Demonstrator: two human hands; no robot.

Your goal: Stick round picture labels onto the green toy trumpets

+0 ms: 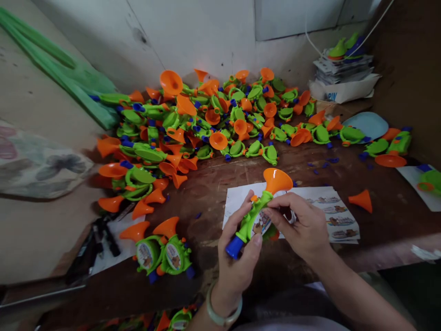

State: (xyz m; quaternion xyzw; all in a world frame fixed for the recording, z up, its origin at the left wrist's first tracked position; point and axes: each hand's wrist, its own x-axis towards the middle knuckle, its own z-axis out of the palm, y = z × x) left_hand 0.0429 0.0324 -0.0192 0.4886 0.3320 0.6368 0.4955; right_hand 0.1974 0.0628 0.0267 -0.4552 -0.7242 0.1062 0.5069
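My left hand is wrapped round a green toy trumpet with an orange bell and a blue mouthpiece, held tilted above the table. My right hand pinches the trumpet's body from the right, fingertips at a round picture sticker on its side. Under both hands lies a white sticker sheet with small pictures. Two trumpets with stickers on them lie to the left of my hands.
A large heap of green, orange and blue toy trumpets covers the back of the brown table. A loose orange bell lies right of the sheet. A stack of paper sheets sits back right, green bags back left.
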